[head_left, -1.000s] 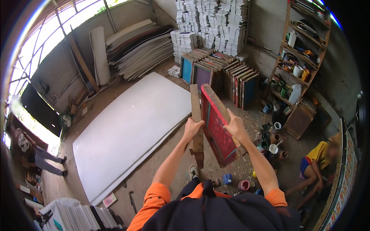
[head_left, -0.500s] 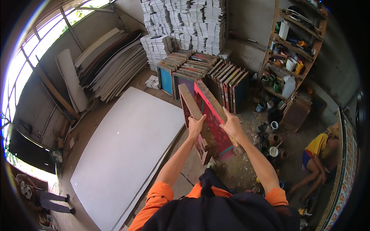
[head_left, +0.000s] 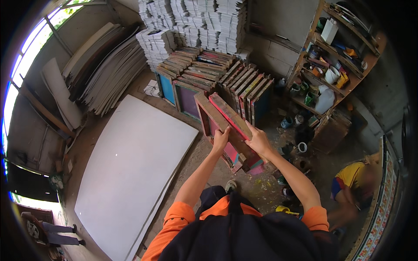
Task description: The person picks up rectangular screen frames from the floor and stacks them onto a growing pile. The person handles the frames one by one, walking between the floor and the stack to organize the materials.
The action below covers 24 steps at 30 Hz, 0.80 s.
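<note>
I hold two wooden screen-printing frames in front of me, tilted and side by side. My left hand (head_left: 220, 141) grips the left screen-printing frame (head_left: 210, 114), whose mesh shows pink and purple stains. Closed on the right screen-printing frame (head_left: 228, 112) is my right hand (head_left: 258, 141), with the thumb over its upper edge. Bright pink paint marks this frame's side. The two lie close together, and the fingers beneath them are hidden. Just beyond stand more stacked wooden frames (head_left: 198, 69), one with purple mesh.
A large white sheet stack (head_left: 135, 169) lies at left. Paper bundles (head_left: 191, 26) rise behind the frames. Shelves (head_left: 337, 52) with paint containers stand at right, and pots (head_left: 301, 148) dot the floor. One person (head_left: 350, 182) sits at right; another (head_left: 48, 230) stands far left.
The two held frames have come closer together, narrowing the gap between them. My view has shifted, and a foot now shows below the frames.
</note>
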Each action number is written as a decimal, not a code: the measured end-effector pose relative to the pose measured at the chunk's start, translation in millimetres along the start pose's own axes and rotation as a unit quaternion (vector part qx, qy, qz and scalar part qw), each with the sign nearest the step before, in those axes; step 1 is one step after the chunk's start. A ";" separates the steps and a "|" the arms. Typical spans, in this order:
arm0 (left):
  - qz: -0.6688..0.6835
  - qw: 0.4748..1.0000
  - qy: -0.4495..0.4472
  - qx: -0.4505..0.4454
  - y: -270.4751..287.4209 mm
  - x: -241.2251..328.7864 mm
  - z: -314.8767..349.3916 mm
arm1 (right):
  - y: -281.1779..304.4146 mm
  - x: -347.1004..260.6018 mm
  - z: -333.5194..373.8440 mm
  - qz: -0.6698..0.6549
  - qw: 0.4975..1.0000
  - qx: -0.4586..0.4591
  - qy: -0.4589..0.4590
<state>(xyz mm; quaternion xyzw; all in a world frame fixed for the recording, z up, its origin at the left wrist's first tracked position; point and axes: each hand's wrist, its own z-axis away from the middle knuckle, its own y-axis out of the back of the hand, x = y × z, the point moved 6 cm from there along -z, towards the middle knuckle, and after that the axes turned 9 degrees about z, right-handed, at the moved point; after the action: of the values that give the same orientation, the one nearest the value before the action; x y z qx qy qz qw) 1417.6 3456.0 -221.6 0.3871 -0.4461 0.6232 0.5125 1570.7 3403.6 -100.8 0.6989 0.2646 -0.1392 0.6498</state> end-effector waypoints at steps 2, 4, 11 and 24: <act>0.082 0.989 0.076 -0.094 -21.6 -12.7 -22.4 | 4.1 27.0 -17.7 -0.011 1.000 -0.004 0.026; 0.096 0.984 0.107 -0.102 -45.0 -12.0 -39.5 | 10.8 58.4 -37.5 -0.003 0.998 -0.008 0.056; 0.116 0.970 0.196 -0.087 -116.8 -26.7 -117.2 | 10.4 160.0 -113.9 0.033 0.994 -0.078 0.062; 0.201 0.938 0.283 0.012 -232.7 -97.4 -214.7 | 14.7 320.3 -212.7 0.010 0.981 -0.173 0.089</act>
<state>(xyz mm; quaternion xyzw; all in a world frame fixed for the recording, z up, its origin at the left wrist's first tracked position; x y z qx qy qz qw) 1658.3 3649.9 -341.0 0.1033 -0.3436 0.8022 0.4772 1810.1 3672.8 -236.1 0.5880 0.3345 -0.0220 0.7361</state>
